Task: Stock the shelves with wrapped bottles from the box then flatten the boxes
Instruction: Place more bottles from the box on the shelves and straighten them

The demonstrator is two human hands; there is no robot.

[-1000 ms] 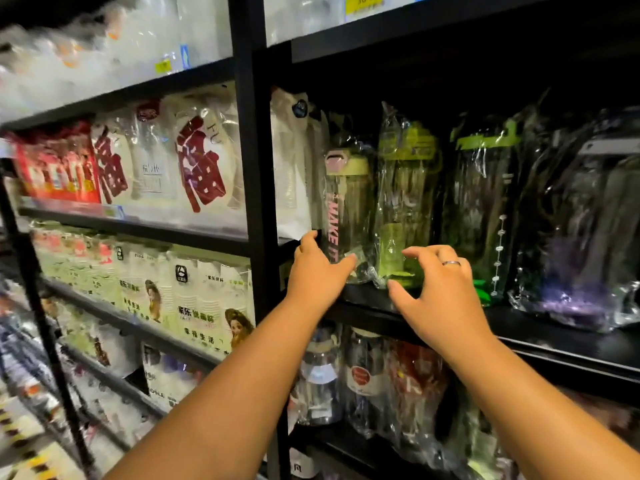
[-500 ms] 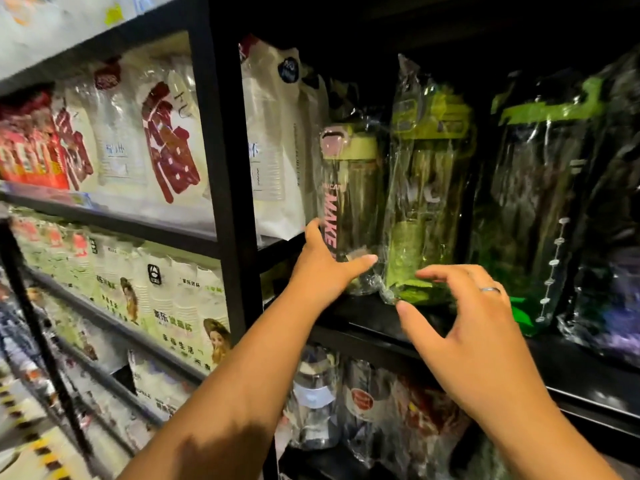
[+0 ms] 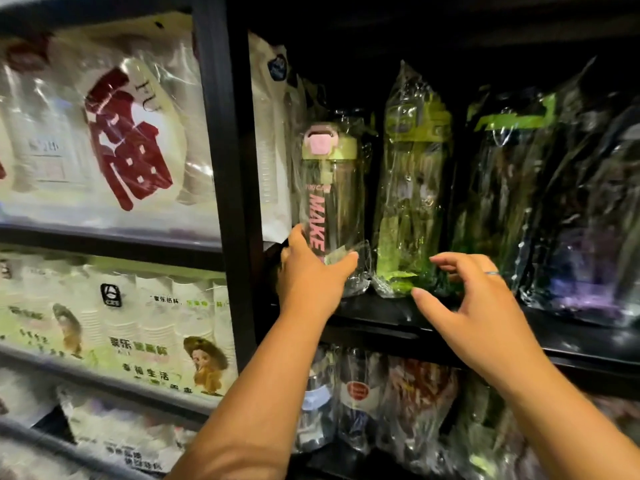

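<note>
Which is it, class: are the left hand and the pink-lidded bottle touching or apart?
Touching. The head view shows the left hand curled round the base of the pink-lidded bottle, with the thumb against its side.

A second ago the right hand point(image 3: 474, 306) curls its fingers on the foot of the green bottle point(image 3: 412, 188). Now it is off the wrap and drawn back toward the near edge of the shelf point(image 3: 381, 315), fingers spread. The left hand point(image 3: 308, 275) now reaches further right across the foot of the pink-lidded bottle point(image 3: 329, 188), thumb on its left side, fingers over the wrap in front.
</note>
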